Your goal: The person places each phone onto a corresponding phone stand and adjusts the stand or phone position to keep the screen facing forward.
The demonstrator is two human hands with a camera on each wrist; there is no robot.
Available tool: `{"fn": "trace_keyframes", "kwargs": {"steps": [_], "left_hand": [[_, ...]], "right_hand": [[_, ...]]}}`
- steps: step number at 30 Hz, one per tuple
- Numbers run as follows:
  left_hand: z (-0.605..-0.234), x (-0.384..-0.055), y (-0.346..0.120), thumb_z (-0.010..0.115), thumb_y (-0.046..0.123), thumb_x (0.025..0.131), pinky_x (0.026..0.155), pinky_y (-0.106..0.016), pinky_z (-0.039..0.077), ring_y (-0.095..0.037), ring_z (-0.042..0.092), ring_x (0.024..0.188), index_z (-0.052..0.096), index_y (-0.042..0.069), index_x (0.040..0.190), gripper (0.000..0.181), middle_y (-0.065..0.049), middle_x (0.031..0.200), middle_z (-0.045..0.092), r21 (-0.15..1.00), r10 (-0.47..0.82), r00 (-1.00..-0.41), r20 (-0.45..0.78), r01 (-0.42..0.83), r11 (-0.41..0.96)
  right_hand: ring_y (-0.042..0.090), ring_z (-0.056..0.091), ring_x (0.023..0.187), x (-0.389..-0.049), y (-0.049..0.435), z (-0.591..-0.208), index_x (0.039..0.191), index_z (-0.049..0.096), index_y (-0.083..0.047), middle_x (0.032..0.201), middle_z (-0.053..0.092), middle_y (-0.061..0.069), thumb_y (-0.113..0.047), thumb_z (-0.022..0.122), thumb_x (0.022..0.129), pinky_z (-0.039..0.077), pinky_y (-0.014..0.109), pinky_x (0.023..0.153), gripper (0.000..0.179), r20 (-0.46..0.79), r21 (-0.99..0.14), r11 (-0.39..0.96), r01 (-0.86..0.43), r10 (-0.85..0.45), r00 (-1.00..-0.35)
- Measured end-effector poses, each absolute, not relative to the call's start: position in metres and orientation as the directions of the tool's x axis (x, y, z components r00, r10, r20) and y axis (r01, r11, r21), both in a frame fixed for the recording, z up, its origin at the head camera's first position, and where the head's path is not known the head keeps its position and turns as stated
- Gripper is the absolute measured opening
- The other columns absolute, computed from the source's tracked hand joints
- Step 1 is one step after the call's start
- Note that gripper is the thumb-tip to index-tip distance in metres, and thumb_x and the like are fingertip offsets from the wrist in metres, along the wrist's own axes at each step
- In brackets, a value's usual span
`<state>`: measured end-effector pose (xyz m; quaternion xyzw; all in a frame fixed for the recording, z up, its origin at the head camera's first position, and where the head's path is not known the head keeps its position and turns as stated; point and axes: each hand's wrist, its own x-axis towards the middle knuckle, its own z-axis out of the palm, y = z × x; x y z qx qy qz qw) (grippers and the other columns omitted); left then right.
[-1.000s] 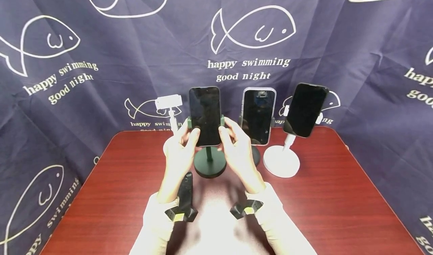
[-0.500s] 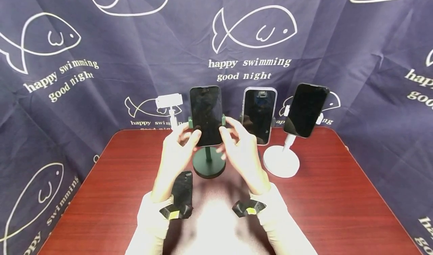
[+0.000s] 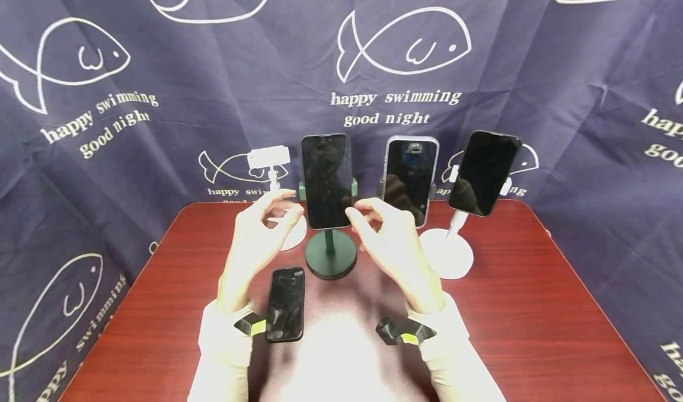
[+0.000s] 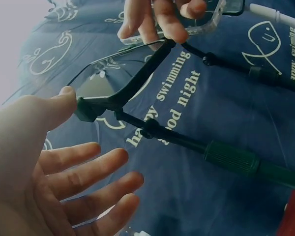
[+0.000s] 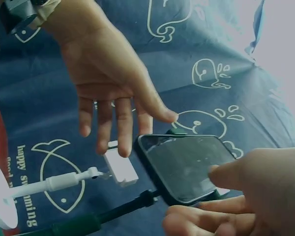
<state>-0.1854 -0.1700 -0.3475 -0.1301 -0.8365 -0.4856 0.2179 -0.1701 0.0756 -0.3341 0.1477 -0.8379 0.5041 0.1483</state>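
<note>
A black phone (image 3: 327,181) stands upright in the clamp of a dark green phone stand (image 3: 331,254), in the middle of the head view. My left hand (image 3: 262,230) is to the left of this phone, apart from it, its fingers loosely spread and holding nothing. At the phone's lower right edge is my right hand (image 3: 392,245), with thumb and fingers relaxed. Its fingertips are very close to the edge; whether they touch I cannot tell. In the left wrist view, the open palm of the left hand (image 4: 64,172) shows below the green clamp (image 4: 91,108).
Another phone (image 3: 285,304) lies flat on the red table (image 3: 533,319), near my left wrist. A white stand (image 3: 269,157) with no phone is behind the left hand. To the right, a phone in a pale case (image 3: 409,176) and a black phone (image 3: 482,174) stand in holders.
My left hand has let go of the green stand's clamp and moved left and down. The right hand has loosened and shifted slightly down and right. The phone stays in the stand.
</note>
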Motion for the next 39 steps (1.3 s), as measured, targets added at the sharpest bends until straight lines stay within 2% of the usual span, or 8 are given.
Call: {"fn": "trace_keyframes", "kwargs": {"steps": [6,12,16,21,25,30,35,39], "left_hand": [[-0.348,-0.186,-0.168,0.077,0.038,0.092,0.079,-0.026,0.058,-0.007,0.073,0.092,0.070,0.026,0.127,0.038,0.006,0.106,0.077,0.750,0.036,-0.875,0.483,0.435,0.498],[-0.353,-0.184,-0.182,0.076,0.028,0.093,0.080,-0.035,0.059,-0.015,0.073,0.097,0.069,0.019,0.130,0.038,0.001,0.112,0.076,0.710,0.073,-0.884,0.462,0.418,0.566],[-0.356,-0.181,-0.191,0.077,0.030,0.093,0.080,-0.039,0.059,-0.015,0.072,0.098,0.069,0.018,0.129,0.039,0.000,0.112,0.076,0.688,0.095,-0.898,0.429,0.393,0.610],[-0.361,-0.179,-0.198,0.074,0.047,0.093,0.085,-0.039,0.058,-0.008,0.068,0.098,0.067,0.033,0.129,0.039,0.011,0.111,0.072,0.682,0.159,-0.923,0.350,0.367,0.633],[-0.364,-0.178,-0.203,0.071,0.058,0.091,0.085,-0.038,0.057,-0.006,0.068,0.095,0.062,0.046,0.131,0.042,0.018,0.110,0.069,0.668,0.186,-0.930,0.316,0.357,0.652],[-0.368,-0.179,-0.208,0.067,0.070,0.087,0.087,-0.039,0.056,-0.006,0.069,0.095,0.058,0.055,0.130,0.046,0.021,0.114,0.068,0.631,0.180,-0.942,0.283,0.324,0.705],[-0.370,-0.185,-0.215,0.064,0.074,0.087,0.100,-0.048,0.051,-0.016,0.066,0.114,0.062,0.037,0.133,0.059,0.011,0.124,0.068,0.499,0.156,-0.945,0.289,0.287,0.817],[-0.363,-0.198,-0.222,0.062,0.069,0.091,0.096,-0.054,0.051,-0.026,0.066,0.115,0.064,0.023,0.132,0.062,0.001,0.125,0.070,0.397,0.174,-0.933,0.316,0.296,0.869]], "right_hand": [[0.006,0.071,0.075,-0.169,0.080,-0.329,0.112,0.074,-0.020,0.092,0.079,-0.006,-0.041,0.073,0.095,0.056,0.032,0.067,0.027,0.448,-0.737,0.522,-0.429,-0.099,-0.889],[0.010,0.071,0.071,-0.170,0.085,-0.337,0.112,0.072,-0.021,0.085,0.077,-0.006,-0.040,0.068,0.099,0.056,0.032,0.064,0.023,0.407,-0.751,0.518,-0.410,-0.126,-0.905],[0.007,0.071,0.072,-0.173,0.093,-0.351,0.115,0.069,-0.025,0.083,0.076,-0.005,-0.049,0.062,0.101,0.055,0.033,0.067,0.029,0.371,-0.744,0.548,-0.383,-0.139,-0.918],[0.005,0.066,0.071,-0.167,0.103,-0.369,0.109,0.069,-0.029,0.084,0.073,-0.012,-0.049,0.064,0.100,0.053,0.032,0.068,0.022,0.387,-0.692,0.594,-0.409,-0.173,-0.906],[0.002,0.067,0.080,-0.162,0.103,-0.380,0.110,0.070,-0.030,0.093,0.072,-0.017,-0.046,0.067,0.098,0.057,0.032,0.075,0.020,0.393,-0.659,0.609,-0.442,-0.223,-0.892],[0.001,0.067,0.082,-0.159,0.093,-0.397,0.113,0.071,-0.023,0.093,0.073,-0.014,-0.040,0.073,0.095,0.058,0.030,0.077,0.025,0.370,-0.668,0.575,-0.472,-0.294,-0.881],[0.007,0.070,0.084,-0.156,0.080,-0.420,0.116,0.072,-0.017,0.098,0.075,-0.007,-0.035,0.075,0.093,0.057,0.028,0.076,0.029,0.350,-0.670,0.560,-0.488,-0.341,-0.872],[0.012,0.073,0.090,-0.158,0.069,-0.437,0.127,0.067,-0.012,0.116,0.075,0.005,-0.036,0.072,0.095,0.060,0.034,0.083,0.040,0.265,-0.712,0.523,-0.468,-0.417,-0.869]]}}
